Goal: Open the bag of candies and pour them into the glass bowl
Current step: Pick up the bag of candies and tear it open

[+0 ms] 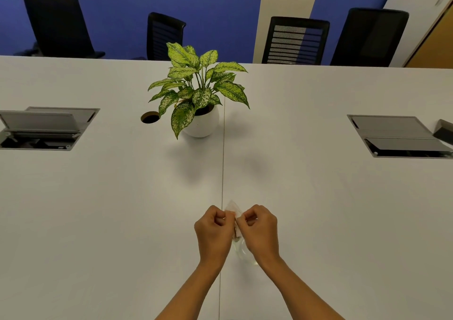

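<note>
Pinching the top of the little bag of candies (234,213) are both hands, the left hand (213,231) and the right hand (259,229), fingers curled tight. The bag is up between them, right above the glass bowl (241,252) on the white table (98,209).

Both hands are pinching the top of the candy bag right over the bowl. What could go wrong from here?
1. The left hand and right hand pull the candy bag apart in mid-air; a sudden tear may fling candies across the white table.
2. The glass bowl sits mostly hidden under the wrists, so it is easy to bump or miss when pouring.
3. Whether the bag is open yet cannot be told, so tipping now may be premature.
</note>
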`<state>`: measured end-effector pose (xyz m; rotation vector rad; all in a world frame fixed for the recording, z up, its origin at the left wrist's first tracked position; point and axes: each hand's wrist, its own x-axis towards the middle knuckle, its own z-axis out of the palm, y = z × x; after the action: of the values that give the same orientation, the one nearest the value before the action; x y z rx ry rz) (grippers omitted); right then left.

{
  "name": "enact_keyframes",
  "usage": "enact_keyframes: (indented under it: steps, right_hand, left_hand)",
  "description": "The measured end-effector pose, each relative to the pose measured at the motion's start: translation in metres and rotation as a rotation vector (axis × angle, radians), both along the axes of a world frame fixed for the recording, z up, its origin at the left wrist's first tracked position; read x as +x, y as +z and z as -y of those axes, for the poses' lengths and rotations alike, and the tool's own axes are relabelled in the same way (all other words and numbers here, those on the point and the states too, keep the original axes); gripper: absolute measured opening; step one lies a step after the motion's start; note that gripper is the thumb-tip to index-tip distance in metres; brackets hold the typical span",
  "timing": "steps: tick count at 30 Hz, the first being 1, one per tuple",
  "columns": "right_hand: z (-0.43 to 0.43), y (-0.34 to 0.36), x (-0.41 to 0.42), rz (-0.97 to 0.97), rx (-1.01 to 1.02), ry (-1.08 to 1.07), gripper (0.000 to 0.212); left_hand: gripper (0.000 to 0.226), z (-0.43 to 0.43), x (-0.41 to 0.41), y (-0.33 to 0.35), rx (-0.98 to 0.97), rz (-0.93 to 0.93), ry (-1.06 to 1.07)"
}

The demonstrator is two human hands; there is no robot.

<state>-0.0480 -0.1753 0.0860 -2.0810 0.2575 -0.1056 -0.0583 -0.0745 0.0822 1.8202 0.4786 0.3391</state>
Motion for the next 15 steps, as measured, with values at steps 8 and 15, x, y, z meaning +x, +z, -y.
enact_keyframes:
  steps: [8,15]
  right_hand:
    - [0.013,0.002,0.005,0.014,-0.047,0.004,0.014]
    - [0.022,0.001,0.009,-0.016,-0.197,0.024,0.004]
  left_hand:
    - [0.021,-0.021,0.004,0.003,0.266,-0.037,-0.202]
    - [0.017,-0.031,0.003,-0.007,0.631,-0.036,-0.315]
